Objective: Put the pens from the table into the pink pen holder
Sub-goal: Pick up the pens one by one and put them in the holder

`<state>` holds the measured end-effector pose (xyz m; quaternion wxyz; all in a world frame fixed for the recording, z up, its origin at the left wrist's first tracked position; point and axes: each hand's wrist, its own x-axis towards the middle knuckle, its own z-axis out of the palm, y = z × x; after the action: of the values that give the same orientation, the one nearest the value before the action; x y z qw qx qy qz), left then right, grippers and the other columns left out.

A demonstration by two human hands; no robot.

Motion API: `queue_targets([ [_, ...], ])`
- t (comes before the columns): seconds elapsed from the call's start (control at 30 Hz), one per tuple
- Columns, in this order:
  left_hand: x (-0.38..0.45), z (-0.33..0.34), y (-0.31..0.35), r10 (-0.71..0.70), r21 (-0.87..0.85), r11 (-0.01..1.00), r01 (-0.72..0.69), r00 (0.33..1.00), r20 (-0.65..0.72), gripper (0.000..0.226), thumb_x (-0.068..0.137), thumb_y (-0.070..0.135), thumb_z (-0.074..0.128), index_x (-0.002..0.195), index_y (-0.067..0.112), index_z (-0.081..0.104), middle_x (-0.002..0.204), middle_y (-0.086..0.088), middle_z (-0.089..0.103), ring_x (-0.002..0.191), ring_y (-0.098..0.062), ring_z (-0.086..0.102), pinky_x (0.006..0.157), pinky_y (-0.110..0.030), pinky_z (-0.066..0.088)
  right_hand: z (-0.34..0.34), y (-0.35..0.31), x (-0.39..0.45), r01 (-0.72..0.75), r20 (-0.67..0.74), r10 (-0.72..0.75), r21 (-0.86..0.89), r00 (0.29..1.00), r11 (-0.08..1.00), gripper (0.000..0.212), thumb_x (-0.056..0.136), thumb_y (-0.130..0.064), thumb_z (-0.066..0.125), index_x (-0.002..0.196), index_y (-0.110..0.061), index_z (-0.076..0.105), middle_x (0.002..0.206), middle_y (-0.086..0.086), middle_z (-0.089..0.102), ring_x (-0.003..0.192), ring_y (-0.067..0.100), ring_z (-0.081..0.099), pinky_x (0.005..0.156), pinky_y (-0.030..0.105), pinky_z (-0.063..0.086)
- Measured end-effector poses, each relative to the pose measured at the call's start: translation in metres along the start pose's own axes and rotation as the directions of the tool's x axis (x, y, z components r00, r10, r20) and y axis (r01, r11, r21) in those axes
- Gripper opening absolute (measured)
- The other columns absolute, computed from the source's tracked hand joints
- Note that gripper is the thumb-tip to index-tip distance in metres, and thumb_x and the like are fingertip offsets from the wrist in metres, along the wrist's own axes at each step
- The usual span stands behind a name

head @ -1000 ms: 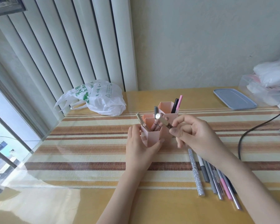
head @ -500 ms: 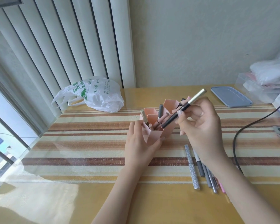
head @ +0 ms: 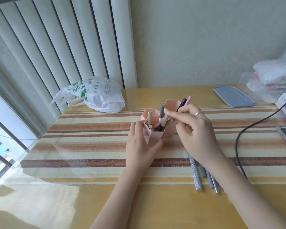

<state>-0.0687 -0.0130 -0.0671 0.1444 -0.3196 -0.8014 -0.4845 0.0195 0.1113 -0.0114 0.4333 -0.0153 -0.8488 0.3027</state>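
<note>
My left grip (head: 139, 146) wraps the holder (head: 153, 135) at bench (head: 89, 204) centre. My right grip (head: 194, 129) pinches a gold-capped pen (head: 165, 120) at its top, tip down in the front cell. Loose pens (head: 205, 174) lie at four o'clock of the holder.
</note>
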Motion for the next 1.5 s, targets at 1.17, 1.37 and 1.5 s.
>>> queue_targets([
  [1.17,0.001,-0.001,0.001,-0.023,0.023,0.999,0.022,0.999,0.045,0.053,0.065,0.039,0.079,0.084,0.016,0.035,0.082,0.009,0.039,0.072,-0.006,0.033,0.059,-0.019,0.028,-0.023,0.022,-0.004,-0.870,0.801,0.418,0.242,0.429,0.428,0.026,0.081,-0.025,0.066,0.098,-0.007,0.065,0.060,0.006,0.061,0.050,0.010,0.051,0.047,0.016,0.043],
  [1.37,-0.001,-0.002,0.006,-0.030,-0.009,0.999,0.031,0.999,0.038,0.055,0.065,0.051,0.073,0.082,0.012,0.038,0.081,0.006,0.043,0.078,-0.006,0.040,0.063,-0.017,0.035,-0.020,0.018,-0.003,-0.754,0.741,0.335,0.338,0.582,0.563,0.034,0.089,-0.033,0.055,0.097,-0.006,0.073,0.061,-0.001,0.052,0.052,0.005,0.036,0.047,0.012,0.028],
  [1.5,0.000,-0.001,0.002,-0.019,-0.005,1.000,0.019,0.999,0.047,0.051,0.066,0.038,0.079,0.083,0.015,0.037,0.084,0.003,0.044,0.075,-0.008,0.036,0.061,-0.018,0.030,-0.019,0.016,-0.001,-0.739,0.686,0.335,0.450,0.646,0.501,0.028,0.084,-0.026,0.061,0.100,-0.007,0.073,0.085,0.010,0.066,0.067,0.013,0.052,0.045,0.014,0.033],
])
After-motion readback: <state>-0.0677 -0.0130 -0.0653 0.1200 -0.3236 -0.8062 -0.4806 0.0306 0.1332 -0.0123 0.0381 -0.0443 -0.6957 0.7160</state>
